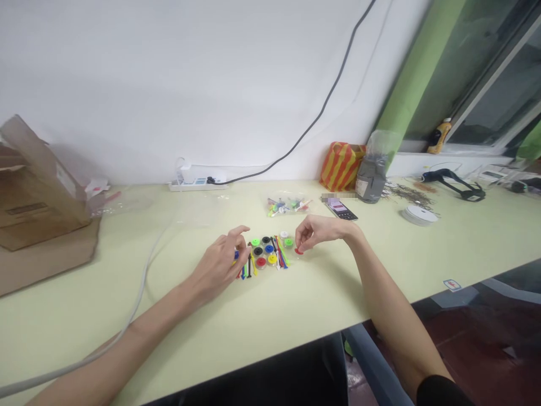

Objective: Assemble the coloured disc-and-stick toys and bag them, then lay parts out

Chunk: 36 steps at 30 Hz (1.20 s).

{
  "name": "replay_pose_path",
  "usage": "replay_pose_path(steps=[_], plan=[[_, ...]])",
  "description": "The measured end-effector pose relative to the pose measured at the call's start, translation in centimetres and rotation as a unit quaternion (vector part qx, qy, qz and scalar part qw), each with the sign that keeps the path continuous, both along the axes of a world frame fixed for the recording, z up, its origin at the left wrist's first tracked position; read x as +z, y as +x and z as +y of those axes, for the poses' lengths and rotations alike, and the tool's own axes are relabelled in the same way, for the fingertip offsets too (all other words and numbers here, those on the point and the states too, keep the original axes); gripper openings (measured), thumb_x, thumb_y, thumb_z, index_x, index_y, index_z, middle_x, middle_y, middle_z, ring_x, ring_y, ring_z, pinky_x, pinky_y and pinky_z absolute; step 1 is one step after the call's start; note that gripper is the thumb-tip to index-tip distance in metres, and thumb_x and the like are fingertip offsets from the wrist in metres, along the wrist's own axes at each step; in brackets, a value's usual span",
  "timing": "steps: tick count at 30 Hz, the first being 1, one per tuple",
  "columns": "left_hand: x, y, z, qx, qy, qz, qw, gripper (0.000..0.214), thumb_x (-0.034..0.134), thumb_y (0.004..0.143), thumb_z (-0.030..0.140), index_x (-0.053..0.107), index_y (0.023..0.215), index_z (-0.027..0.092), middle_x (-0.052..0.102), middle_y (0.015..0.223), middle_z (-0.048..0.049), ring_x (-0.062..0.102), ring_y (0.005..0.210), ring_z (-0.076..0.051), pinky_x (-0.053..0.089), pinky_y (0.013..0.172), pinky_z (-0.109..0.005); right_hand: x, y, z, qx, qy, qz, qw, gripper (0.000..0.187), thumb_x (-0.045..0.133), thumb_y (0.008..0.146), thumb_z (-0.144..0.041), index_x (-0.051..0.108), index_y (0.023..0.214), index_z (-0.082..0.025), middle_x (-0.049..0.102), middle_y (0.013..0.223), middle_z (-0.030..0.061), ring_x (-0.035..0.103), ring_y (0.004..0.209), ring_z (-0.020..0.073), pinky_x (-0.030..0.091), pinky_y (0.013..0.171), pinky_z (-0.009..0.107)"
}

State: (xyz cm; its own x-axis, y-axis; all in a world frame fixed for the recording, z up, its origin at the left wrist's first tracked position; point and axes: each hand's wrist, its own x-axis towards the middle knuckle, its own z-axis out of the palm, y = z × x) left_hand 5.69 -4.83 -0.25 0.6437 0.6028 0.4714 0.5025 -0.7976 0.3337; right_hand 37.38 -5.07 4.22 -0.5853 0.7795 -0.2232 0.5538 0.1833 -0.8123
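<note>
My right hand (316, 231) pinches a small red disc piece (298, 251) with a clear base, at the right end of a group of coloured pieces. Over the left end hovers my left hand (220, 258), index finger raised and fingers apart, partly hiding a blue disc (236, 255). Between the hands sit several round discs on clear bases, among them a black disc (258, 251), a yellow disc (273, 259) and a red disc (261, 262). Thin coloured arrows lie in two bunches: one arrow bunch (249, 266) near my left hand, another arrow bunch (280, 252) near my right.
Behind the pieces lies a clear bag of small coloured parts (287, 205). A phone (340, 209), striped bag (340, 166), dark container (371, 180) and white spool (419, 215) are to the right. A cardboard box (38, 197), power strip (198, 184) and grey cable (143, 276) are leftward.
</note>
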Motion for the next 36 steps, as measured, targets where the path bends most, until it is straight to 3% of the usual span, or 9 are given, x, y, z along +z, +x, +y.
replay_pose_path(steps=[4, 8, 20, 25, 28, 32, 36], plan=[[-0.1, 0.1, 0.0, 0.0, 0.004, 0.004, 1.0, 0.032, 0.037, 0.102, 0.029, 0.034, 0.134, 0.021, 0.06, 0.083, 0.001, 0.061, 0.083, -0.019, 0.045, 0.085, -0.034, -1.6, 0.1, 1.0, -0.002, -0.03, -0.049, 0.998, 0.033, 0.087, 0.063, -0.041, 0.075, 0.08, -0.015, 0.074, 0.077, 0.004, 0.064, 0.069, 0.0148, 0.043, 0.061, 0.023], [-0.2, 0.1, 0.0, 0.003, 0.014, 0.001, 1.0, 0.031, 0.037, 0.102, 0.028, 0.036, 0.133, 0.021, 0.061, 0.083, 0.001, 0.062, 0.085, -0.019, 0.045, 0.084, -0.032, -2.3, -0.3, 1.8, -0.012, -0.006, -0.055, 0.998, 0.043, 0.089, 0.057, -0.047, 0.067, 0.074, -0.015, 0.067, 0.069, -0.0004, 0.057, 0.064, 0.0127, 0.038, 0.058, 0.023], [-0.2, 0.1, 0.1, -0.001, 0.008, 0.012, 1.0, 0.031, 0.036, 0.103, 0.028, 0.037, 0.133, 0.02, 0.061, 0.083, 0.0013, 0.06, 0.082, -0.018, 0.044, 0.084, -0.032, -3.0, -0.1, 2.2, -0.033, 0.036, -0.04, 0.998, 0.048, 0.086, 0.061, -0.052, 0.064, 0.082, -0.016, 0.067, 0.072, 0.0008, 0.056, 0.064, 0.0138, 0.038, 0.057, 0.024], [-0.3, 0.1, 0.2, 0.002, 0.007, 0.011, 1.0, 0.031, 0.036, 0.103, 0.028, 0.037, 0.134, 0.021, 0.062, 0.084, 0.0008, 0.061, 0.085, -0.018, 0.045, 0.085, -0.033, -2.7, -0.3, 2.3, -0.088, 0.149, -0.002, 0.985, 0.023, 0.064, 0.088, -0.039, 0.062, 0.085, -0.016, 0.064, 0.072, 0.0017, 0.057, 0.065, 0.0138, 0.043, 0.059, 0.024], [-0.3, 0.0, 0.1, 0.002, 0.005, 0.007, 1.0, 0.033, 0.037, 0.103, 0.029, 0.038, 0.135, 0.022, 0.063, 0.085, 0.0005, 0.062, 0.089, -0.019, 0.045, 0.085, -0.033, -3.1, -0.8, 2.5, -0.144, 0.222, 0.013, 0.964, 0.013, 0.051, 0.093, -0.023, 0.063, 0.093, -0.017, 0.067, 0.088, 0.005, 0.061, 0.075, 0.0148, 0.047, 0.068, 0.025], [-0.2, 0.0, 0.1, 0.001, 0.006, 0.007, 1.0, 0.033, 0.037, 0.103, 0.029, 0.038, 0.135, 0.021, 0.063, 0.084, 0.0008, 0.062, 0.086, -0.019, 0.046, 0.085, -0.033, -4.4, -1.3, 3.1, -0.179, 0.281, -0.013, 0.943, 0.024, 0.043, 0.092, -0.011, 0.064, 0.103, -0.018, 0.069, 0.106, 0.0076, 0.063, 0.089, 0.0174, 0.049, 0.078, 0.029], [-0.3, -0.1, 0.1, 0.0, 0.007, 0.012, 1.0, 0.033, 0.036, 0.103, 0.027, 0.037, 0.135, 0.021, 0.063, 0.084, 0.0005, 0.061, 0.085, -0.019, 0.046, 0.084, -0.034, -5.9, -1.7, 3.8, -0.238, 0.375, -0.062, 0.894, 0.035, 0.04, 0.09, -0.005, 0.065, 0.11, -0.018, 0.066, 0.114, 0.0102, 0.061, 0.105, 0.0211, 0.047, 0.094, 0.036]])
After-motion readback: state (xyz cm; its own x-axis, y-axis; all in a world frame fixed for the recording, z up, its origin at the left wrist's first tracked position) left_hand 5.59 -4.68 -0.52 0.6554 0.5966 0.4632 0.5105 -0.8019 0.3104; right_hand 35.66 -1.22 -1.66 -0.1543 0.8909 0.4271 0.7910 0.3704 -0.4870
